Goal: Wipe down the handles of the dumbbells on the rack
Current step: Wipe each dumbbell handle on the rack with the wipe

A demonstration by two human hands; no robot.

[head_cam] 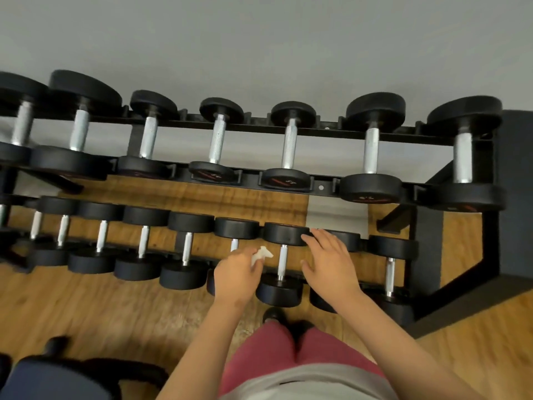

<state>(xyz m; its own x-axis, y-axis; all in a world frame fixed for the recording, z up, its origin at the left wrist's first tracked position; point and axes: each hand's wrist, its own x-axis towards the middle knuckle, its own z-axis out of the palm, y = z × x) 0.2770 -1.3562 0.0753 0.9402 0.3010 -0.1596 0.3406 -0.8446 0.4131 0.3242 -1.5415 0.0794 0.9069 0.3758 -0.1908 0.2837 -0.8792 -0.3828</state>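
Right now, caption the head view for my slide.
Left hand grips a white wipe beside a lower-row dumbbell handle; right hand open alongside.

The dumbbells (372, 187) have black round ends, and some ends carry red lines and marks. Their handles (289, 143) are shiny silver with a pattern of tiny bumps. The rack (326, 190) is black. The wipe (264, 253) is white. The floor (115, 307) is golden brown wood with darker streaky lines. The wall (259, 39) is plain grey. The shorts (317, 353) are dull red, the shirt (302, 382) light grey, the shoe (272, 314) black, the chair seat (43, 379) dark blue.
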